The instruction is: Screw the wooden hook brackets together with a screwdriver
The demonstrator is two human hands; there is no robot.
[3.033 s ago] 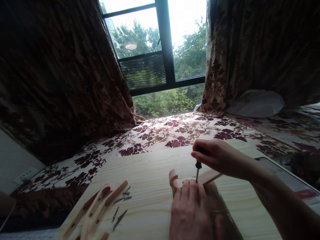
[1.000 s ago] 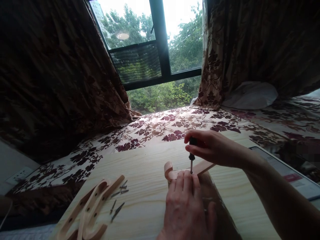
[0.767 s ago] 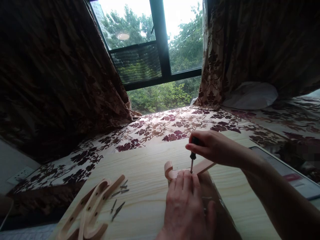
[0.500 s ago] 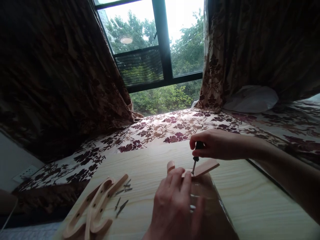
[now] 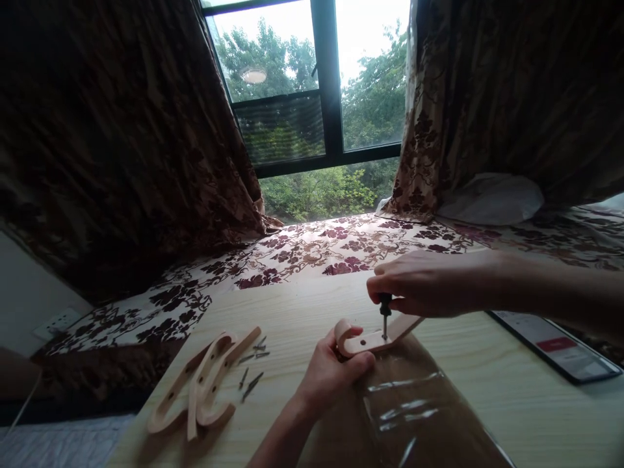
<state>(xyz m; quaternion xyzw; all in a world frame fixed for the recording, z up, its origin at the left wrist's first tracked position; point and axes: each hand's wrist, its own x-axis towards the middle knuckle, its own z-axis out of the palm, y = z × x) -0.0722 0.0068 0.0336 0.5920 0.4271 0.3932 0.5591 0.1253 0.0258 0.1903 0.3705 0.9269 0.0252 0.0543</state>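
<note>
My left hand [image 5: 331,364] grips the curled end of a pale wooden hook [image 5: 370,342], thumb on its near side. A dark hole shows in the hook near that end. My right hand [image 5: 419,283] is closed around the dark handle of a screwdriver [image 5: 385,315], held upright with its tip at a screw in the hook. Under the hook lies a brown block in clear plastic [image 5: 414,403]. Several loose screws [image 5: 252,385] and more curved wooden hooks [image 5: 195,387] rest to the left.
A light wooden board [image 5: 292,312] bears everything. On the right lies a phone or tablet [image 5: 556,344] with a lit screen, partly under my right forearm. Beyond are a floral cloth [image 5: 312,250], dark curtains and a window.
My left hand has moved from lying over the hook to gripping its curled end, uncovering the hook and the block. My right hand has tipped over the screwdriver. The view has shifted slightly.
</note>
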